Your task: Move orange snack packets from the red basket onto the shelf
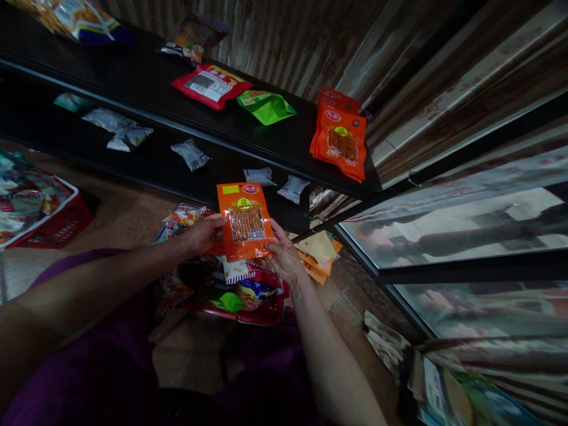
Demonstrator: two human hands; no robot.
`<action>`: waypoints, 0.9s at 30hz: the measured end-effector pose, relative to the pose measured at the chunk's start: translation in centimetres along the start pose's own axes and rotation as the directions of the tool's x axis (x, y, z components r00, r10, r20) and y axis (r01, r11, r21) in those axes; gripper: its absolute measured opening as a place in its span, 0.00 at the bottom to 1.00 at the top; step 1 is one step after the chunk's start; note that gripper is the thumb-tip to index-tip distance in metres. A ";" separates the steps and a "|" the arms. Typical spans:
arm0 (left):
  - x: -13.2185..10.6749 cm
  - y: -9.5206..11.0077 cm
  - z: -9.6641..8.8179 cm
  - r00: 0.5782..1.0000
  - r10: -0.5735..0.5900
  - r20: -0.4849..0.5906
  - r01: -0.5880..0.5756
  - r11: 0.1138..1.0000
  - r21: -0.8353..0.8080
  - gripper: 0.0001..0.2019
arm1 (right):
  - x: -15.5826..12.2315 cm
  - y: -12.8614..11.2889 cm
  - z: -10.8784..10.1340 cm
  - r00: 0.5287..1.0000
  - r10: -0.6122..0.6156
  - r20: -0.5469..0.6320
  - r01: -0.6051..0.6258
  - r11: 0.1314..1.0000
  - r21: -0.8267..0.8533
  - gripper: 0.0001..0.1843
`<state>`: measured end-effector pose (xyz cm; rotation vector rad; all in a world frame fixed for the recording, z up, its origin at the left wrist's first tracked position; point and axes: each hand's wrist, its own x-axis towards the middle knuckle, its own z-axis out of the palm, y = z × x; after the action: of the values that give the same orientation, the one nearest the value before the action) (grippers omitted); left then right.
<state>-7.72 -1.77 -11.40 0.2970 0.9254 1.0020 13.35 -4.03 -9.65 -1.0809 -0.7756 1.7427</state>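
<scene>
An orange snack packet (245, 220) with a clear window is held upright between both my hands, above a red basket (250, 305) full of mixed packets. My left hand (203, 234) grips its left edge, fingers closed on it. My right hand (282, 254) pinches its lower right corner. On the black upper shelf (132, 75) to the right lies a stack of matching orange packets (340, 140).
The upper shelf also carries a red packet (211, 84), a green pouch (266, 107) and more bags at the far left. The lower shelf (35, 117) holds small silver sachets (190, 154). Another red basket (53, 223) of packets stands on the floor at left. Glass panels rise at right.
</scene>
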 end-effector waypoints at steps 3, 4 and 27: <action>-0.3 0.0 0.2 0.997 0.007 0.079 -0.008 1.000 0.010 0.07 | 0.0 0.1 -0.2 1.000 -0.018 -0.019 0.018 1.000 0.004 0.38; -0.5 0.0 0.3 0.994 0.009 0.112 -0.010 1.000 0.011 0.07 | 0.0 0.1 -0.2 0.999 -0.025 -0.029 0.025 1.000 0.009 0.38; -0.5 -0.9 0.9 0.956 0.035 0.292 -0.016 0.998 -0.068 0.18 | 0.5 2.5 -0.7 0.959 -0.244 -0.142 0.191 0.931 -0.312 0.44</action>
<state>-6.57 -2.48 -11.15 0.3926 0.6198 0.9787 12.97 -4.53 -12.22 -1.2774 -1.0239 1.3485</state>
